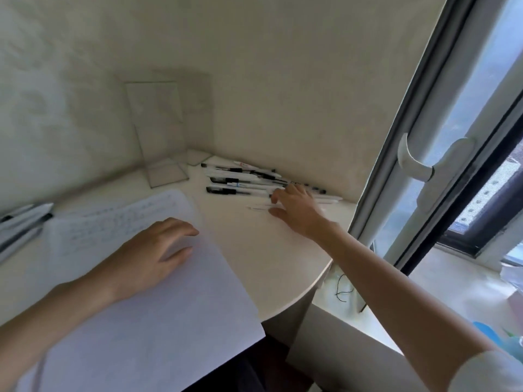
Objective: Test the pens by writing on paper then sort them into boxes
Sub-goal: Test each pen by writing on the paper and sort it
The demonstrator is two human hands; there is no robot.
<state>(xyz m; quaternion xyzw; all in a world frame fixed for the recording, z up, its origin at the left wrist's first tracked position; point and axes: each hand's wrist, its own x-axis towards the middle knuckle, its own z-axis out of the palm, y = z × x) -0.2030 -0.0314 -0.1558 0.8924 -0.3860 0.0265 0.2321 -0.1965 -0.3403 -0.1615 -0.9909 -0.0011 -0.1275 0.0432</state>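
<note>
My left hand (pixel 152 250) lies flat and relaxed on the paper (pixel 169 321), holding nothing. My right hand (pixel 297 212) is stretched out, fingers spread wide over the heap of pens (pixel 240 182) at the back of the desk (pixel 263 250), gripping none

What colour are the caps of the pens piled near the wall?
Black, on the pens; the rest of each looks mostly white. Head view.

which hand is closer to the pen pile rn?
Right. The right hand is at the near right edge of the pen pile; the left hand rests on the paper, apart from it.
</note>
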